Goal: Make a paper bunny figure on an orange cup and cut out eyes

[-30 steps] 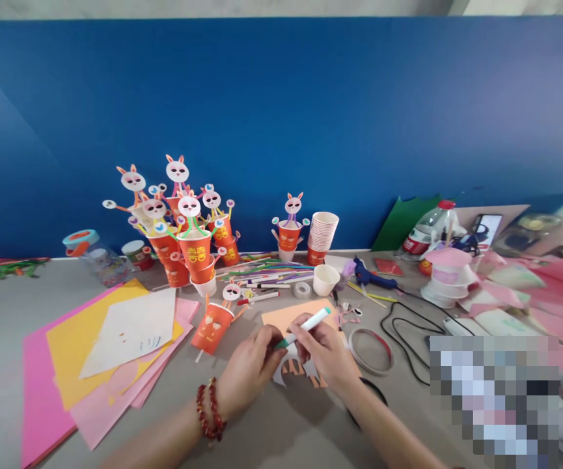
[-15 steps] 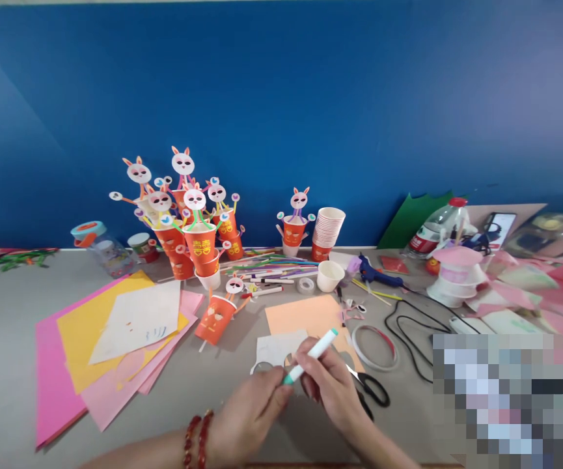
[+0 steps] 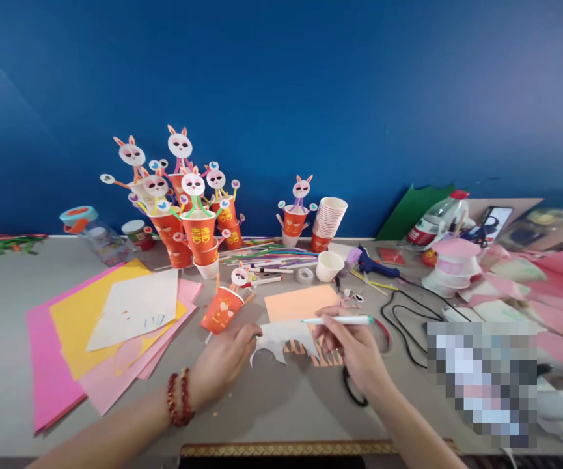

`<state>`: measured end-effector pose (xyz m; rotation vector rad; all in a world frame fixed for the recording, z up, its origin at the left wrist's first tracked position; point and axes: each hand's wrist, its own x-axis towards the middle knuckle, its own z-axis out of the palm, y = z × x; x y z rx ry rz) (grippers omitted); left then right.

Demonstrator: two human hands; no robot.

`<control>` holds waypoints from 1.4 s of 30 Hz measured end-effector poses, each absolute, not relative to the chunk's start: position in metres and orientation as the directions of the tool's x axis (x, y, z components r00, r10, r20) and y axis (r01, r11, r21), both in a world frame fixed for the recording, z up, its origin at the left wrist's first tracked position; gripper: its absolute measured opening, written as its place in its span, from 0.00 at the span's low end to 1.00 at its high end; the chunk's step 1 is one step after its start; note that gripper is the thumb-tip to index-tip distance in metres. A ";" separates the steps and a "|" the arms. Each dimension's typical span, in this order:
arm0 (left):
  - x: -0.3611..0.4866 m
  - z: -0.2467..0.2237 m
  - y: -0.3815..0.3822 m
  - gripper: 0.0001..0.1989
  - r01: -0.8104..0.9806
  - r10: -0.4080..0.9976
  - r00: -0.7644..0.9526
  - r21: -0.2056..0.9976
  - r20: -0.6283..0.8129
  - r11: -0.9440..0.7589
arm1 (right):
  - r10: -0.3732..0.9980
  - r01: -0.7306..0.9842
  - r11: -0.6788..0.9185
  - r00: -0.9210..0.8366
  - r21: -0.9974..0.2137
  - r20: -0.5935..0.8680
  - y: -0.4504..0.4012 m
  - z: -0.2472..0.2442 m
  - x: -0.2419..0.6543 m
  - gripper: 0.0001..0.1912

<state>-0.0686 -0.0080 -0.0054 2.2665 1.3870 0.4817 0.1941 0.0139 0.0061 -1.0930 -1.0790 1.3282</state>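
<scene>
Head view: the right hand [image 3: 354,345] grips a white marker [image 3: 338,320], now uncapped and level (half a second ago both hands met on it); the left hand [image 3: 222,358], fingers curled, pins a white cutout [image 3: 281,339] at the desk's [image 3: 271,404] six o'clock.

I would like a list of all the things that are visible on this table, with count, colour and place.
marker: one, white, green cap, in right hand
cut paper: one, white, under left hand's fingers
orange sheet: one, behind the cut paper
paper stack: several sheets, pink, yellow, white, left
rabbit cups: many, orange, back left
fallen rabbit cup: one, orange, centre
cup stack: one, white, back centre
glue gun: one, blue, right
bottle: one, clear, red cap
table: grey
left hand: red bead bracelet
right hand
</scene>
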 end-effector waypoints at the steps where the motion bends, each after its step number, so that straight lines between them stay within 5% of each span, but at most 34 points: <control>1: -0.067 -0.008 -0.003 0.14 0.773 0.900 0.430 0.487 0.070 -0.407 | 0.997 -0.125 -0.039 -0.074 -0.991 -0.030 0.015 0.002 0.187 0.15; 6: -0.061 -0.026 0.003 0.11 0.832 0.878 0.477 0.298 0.043 -0.467 | 0.983 0.041 -0.019 -0.180 -0.999 -0.027 0.026 -0.009 0.172 0.13; 11: -0.062 -0.033 0.007 0.15 0.679 0.742 0.597 0.301 0.306 -0.670 | 0.971 0.094 -0.050 -0.229 -0.994 -0.071 0.036 -0.028 0.165 0.10; 15: -0.065 -0.035 0.008 0.16 0.625 0.693 0.617 0.303 0.372 -0.719 | 0.968 0.162 -0.005 -0.249 -0.987 -0.046 0.040 -0.041 0.157 0.07; 22: -0.069 -0.042 0.008 0.20 0.631 0.684 0.654 0.265 0.322 -0.729 | 0.969 0.296 0.179 -0.216 -0.938 0.116 0.042 -0.045 0.144 0.07; 42: -0.069 -0.041 0.010 0.18 0.666 0.731 0.654 0.309 0.197 -0.679 | 0.963 0.317 0.202 -0.237 -0.927 0.129 0.041 -0.053 0.140 0.09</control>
